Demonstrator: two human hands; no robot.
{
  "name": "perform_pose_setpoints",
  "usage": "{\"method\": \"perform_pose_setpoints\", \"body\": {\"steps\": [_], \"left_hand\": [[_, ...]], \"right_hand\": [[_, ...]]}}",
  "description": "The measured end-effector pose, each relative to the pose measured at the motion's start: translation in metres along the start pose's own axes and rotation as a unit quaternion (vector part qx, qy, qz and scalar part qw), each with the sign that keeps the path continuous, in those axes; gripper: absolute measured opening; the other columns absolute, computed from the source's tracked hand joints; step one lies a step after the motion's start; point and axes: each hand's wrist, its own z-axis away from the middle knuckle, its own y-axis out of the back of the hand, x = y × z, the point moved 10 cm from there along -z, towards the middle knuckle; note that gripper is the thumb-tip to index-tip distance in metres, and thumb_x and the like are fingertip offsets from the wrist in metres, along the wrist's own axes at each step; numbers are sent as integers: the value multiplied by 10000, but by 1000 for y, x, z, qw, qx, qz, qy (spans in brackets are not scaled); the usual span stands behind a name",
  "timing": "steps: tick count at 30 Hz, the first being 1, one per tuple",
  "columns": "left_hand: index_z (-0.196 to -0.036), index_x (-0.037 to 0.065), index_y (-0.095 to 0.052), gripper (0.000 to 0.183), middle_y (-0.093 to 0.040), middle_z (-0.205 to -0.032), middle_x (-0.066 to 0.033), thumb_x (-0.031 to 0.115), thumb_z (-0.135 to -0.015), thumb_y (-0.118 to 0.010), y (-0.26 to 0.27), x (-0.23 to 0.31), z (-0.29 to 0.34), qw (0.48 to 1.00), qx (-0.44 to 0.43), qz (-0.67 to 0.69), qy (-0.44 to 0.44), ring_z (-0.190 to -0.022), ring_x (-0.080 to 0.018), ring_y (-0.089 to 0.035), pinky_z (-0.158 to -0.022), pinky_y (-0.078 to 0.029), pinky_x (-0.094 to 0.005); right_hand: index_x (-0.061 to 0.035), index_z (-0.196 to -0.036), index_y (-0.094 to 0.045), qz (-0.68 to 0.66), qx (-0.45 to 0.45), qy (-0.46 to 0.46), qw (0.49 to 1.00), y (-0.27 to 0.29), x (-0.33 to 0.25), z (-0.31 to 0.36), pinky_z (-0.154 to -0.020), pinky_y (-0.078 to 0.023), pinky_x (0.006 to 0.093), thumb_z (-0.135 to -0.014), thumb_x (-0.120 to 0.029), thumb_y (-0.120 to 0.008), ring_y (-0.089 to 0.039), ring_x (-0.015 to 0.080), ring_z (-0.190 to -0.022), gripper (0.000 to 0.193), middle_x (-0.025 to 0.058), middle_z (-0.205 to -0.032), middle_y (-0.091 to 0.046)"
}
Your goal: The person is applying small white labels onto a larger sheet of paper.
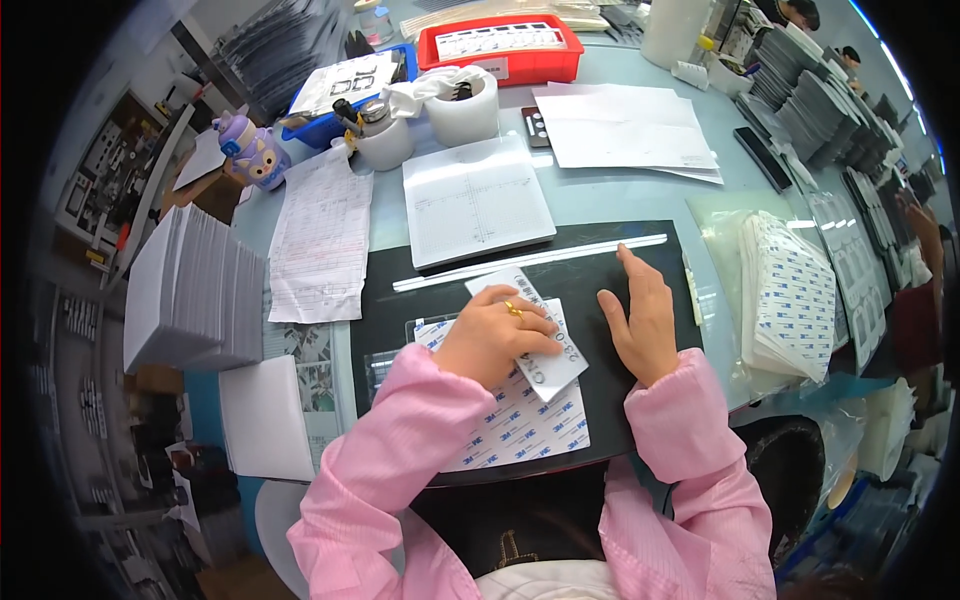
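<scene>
My left hand (496,338), with a gold ring on one finger, lies over a white printed plate (555,372), its fingers curled onto it. The plate lies slantwise across a backing sheet (530,428) with a blue repeated print, and the hand hides its middle. My right hand (645,318) rests just right of the plate on a black mat (625,425), fingers stretched and thumb apart, holding nothing. Beyond both hands, a thin white strip (530,263) runs across the mat.
A stack of clear-topped sheets (480,200) sits behind the mat. White stacked plates (190,290) and a handwritten paper (320,235) stand left. At right is a bagged pile of blue-printed sheets (790,290). Farther back are a red tray (500,70) and white pots (385,148).
</scene>
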Motion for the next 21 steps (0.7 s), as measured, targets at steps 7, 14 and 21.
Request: {"method": "perform_pose_setpoints", "body": {"steps": [7,14,21], "left_hand": [[-887,302,-790,312,-751,-1035,96,44,-713,-774,10,-11,50,992,-122,26,36,-1155,-150,-599,-1114,-299,-409],[-836,299,-780,261,-753,-1018,95,77,-702,-803,1,1,33,990,-125,65,4,-1138,-147,-605,-1095,-292,-398],[-823,269,-778,255,-755,-1008,78,50,-697,-744,-19,23,2,987,-103,118,-44,-1133,-153,-611,-1086,-294,-399]], "right_hand": [[-28,-1427,-436,-90,27,-62,994,16,30,4,-953,-412,376,-940,-157,-645,-562,285,-1086,546,111,-1214,-619],[-30,-1415,-449,-122,53,-32,991,21,13,-1,-894,-426,375,-942,-186,-653,-570,259,-970,539,56,-1109,-656],[5,-1422,-398,-126,7,-104,987,10,38,8,-1017,-388,372,-982,-159,-600,-577,243,-1066,512,66,-1052,-670]]}}
